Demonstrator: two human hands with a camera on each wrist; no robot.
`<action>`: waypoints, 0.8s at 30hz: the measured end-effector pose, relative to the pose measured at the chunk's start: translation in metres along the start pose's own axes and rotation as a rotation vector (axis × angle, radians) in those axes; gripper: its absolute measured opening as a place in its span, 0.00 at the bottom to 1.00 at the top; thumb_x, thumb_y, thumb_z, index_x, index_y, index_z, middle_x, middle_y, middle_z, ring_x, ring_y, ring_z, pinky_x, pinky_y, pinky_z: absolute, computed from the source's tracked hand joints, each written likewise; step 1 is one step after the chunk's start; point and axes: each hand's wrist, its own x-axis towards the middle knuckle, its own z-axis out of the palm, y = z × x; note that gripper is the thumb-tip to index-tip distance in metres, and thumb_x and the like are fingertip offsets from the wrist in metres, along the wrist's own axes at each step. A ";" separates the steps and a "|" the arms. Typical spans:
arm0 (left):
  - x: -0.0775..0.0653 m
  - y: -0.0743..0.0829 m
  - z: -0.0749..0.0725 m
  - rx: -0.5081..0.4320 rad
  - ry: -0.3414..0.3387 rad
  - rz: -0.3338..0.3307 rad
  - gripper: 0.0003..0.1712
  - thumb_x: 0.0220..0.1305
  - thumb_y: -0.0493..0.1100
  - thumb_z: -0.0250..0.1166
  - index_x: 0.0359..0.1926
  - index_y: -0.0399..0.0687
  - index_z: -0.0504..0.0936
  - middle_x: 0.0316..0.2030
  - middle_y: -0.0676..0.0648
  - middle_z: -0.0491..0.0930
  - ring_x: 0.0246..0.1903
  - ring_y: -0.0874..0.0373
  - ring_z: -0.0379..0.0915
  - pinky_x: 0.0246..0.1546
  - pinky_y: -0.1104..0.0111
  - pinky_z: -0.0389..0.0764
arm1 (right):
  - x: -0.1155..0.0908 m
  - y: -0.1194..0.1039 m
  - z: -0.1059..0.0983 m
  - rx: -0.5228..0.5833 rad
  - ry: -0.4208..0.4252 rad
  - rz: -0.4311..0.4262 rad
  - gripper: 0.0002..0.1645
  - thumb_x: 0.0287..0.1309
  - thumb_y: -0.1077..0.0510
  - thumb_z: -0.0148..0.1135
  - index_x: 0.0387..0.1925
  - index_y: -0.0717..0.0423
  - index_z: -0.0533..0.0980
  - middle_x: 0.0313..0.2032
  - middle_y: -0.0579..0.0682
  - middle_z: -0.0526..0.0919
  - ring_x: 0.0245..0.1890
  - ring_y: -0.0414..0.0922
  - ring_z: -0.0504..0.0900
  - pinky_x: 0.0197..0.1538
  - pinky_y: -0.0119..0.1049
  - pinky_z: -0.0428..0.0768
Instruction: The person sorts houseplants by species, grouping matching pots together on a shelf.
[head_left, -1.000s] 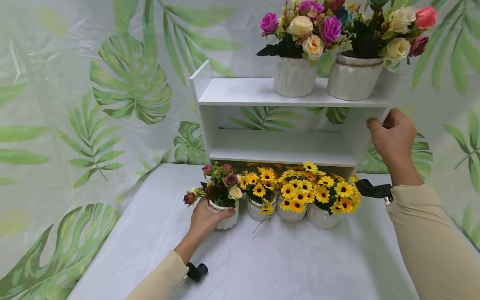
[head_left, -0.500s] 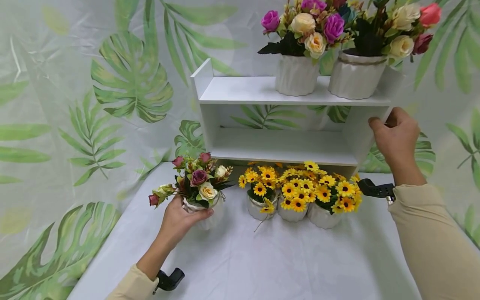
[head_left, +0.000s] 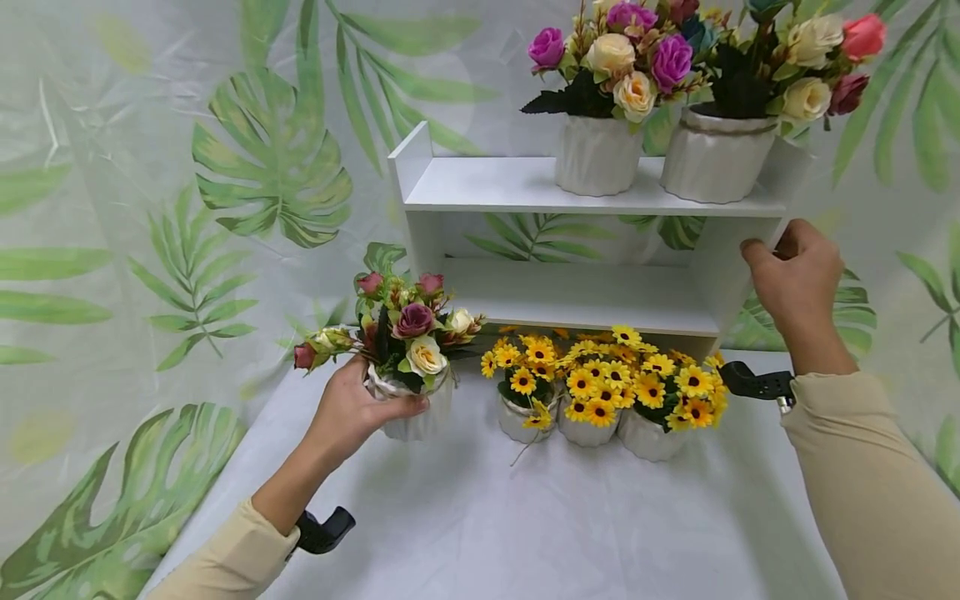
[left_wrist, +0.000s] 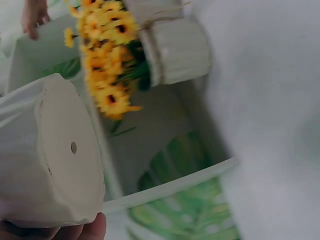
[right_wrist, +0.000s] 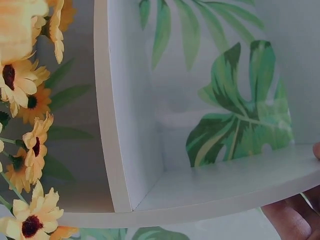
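My left hand [head_left: 360, 408] grips a white ribbed flower pot [head_left: 420, 417] of mauve and cream roses, lifted off the table to the left of the shelf. In the left wrist view the underside of this pot [left_wrist: 75, 155] shows, with a small drain hole. My right hand [head_left: 801, 287] holds the right side panel of the white shelf [head_left: 570, 296], thumb on the front edge. That hand's fingers [right_wrist: 290, 220] appear outside the panel in the right wrist view. Two rose pots, one purple and cream [head_left: 597, 158], one cream and coral [head_left: 716, 158], stand on the top board.
Three white pots of yellow daisy-like flowers, left [head_left: 521, 421], middle [head_left: 587, 429] and right [head_left: 651, 437], stand in a row on the white-covered table [head_left: 570, 533] in front of the shelf. A leaf-patterned cloth [head_left: 150, 125] hangs behind.
My left hand has carried the rose pot leftward, away from the daisy pots, and then raised it off the table. The right hand stays on the shelf's side.
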 end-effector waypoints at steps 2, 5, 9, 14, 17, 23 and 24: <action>0.003 0.013 -0.008 0.010 -0.006 0.032 0.46 0.47 0.51 0.77 0.68 0.48 0.69 0.61 0.44 0.78 0.60 0.49 0.75 0.60 0.52 0.75 | 0.000 -0.001 0.000 -0.014 -0.004 0.005 0.29 0.63 0.43 0.54 0.61 0.51 0.75 0.55 0.50 0.82 0.40 0.25 0.73 0.39 0.21 0.69; 0.008 0.035 -0.019 0.029 -0.019 0.081 0.46 0.47 0.52 0.77 0.68 0.50 0.69 0.61 0.45 0.78 0.60 0.49 0.75 0.61 0.51 0.76 | 0.000 0.000 -0.001 -0.018 -0.012 0.005 0.30 0.63 0.42 0.54 0.63 0.50 0.74 0.60 0.54 0.80 0.45 0.32 0.77 0.44 0.25 0.73; 0.012 0.065 -0.033 0.052 -0.039 0.130 0.44 0.47 0.53 0.76 0.66 0.51 0.71 0.59 0.47 0.79 0.59 0.51 0.75 0.61 0.52 0.75 | 0.000 0.001 -0.001 -0.008 -0.017 0.000 0.31 0.63 0.42 0.53 0.64 0.50 0.74 0.62 0.54 0.80 0.49 0.36 0.78 0.49 0.31 0.77; 0.017 0.095 -0.043 0.037 -0.019 0.150 0.41 0.46 0.51 0.76 0.62 0.47 0.72 0.55 0.46 0.80 0.55 0.53 0.75 0.58 0.56 0.76 | 0.001 0.000 0.000 -0.005 -0.023 0.008 0.31 0.64 0.43 0.53 0.65 0.49 0.73 0.63 0.54 0.79 0.49 0.35 0.78 0.56 0.38 0.79; 0.021 0.108 -0.047 -0.002 -0.005 0.168 0.44 0.46 0.49 0.76 0.65 0.46 0.71 0.58 0.46 0.79 0.57 0.53 0.73 0.60 0.55 0.74 | 0.002 -0.001 0.001 -0.014 -0.027 0.019 0.32 0.64 0.43 0.52 0.66 0.50 0.72 0.63 0.55 0.79 0.51 0.38 0.78 0.60 0.43 0.79; 0.038 0.134 -0.053 -0.058 0.024 0.169 0.45 0.47 0.48 0.77 0.68 0.50 0.69 0.63 0.48 0.76 0.60 0.55 0.72 0.63 0.55 0.72 | 0.001 -0.001 0.001 -0.016 -0.026 0.007 0.32 0.64 0.43 0.52 0.66 0.51 0.72 0.64 0.56 0.78 0.57 0.48 0.78 0.62 0.47 0.79; 0.041 0.139 -0.054 -0.059 0.033 0.160 0.46 0.48 0.49 0.77 0.68 0.50 0.69 0.63 0.48 0.76 0.60 0.55 0.71 0.64 0.55 0.72 | 0.001 -0.001 0.001 -0.012 -0.025 0.002 0.32 0.64 0.43 0.52 0.66 0.52 0.72 0.63 0.56 0.78 0.58 0.49 0.78 0.62 0.47 0.79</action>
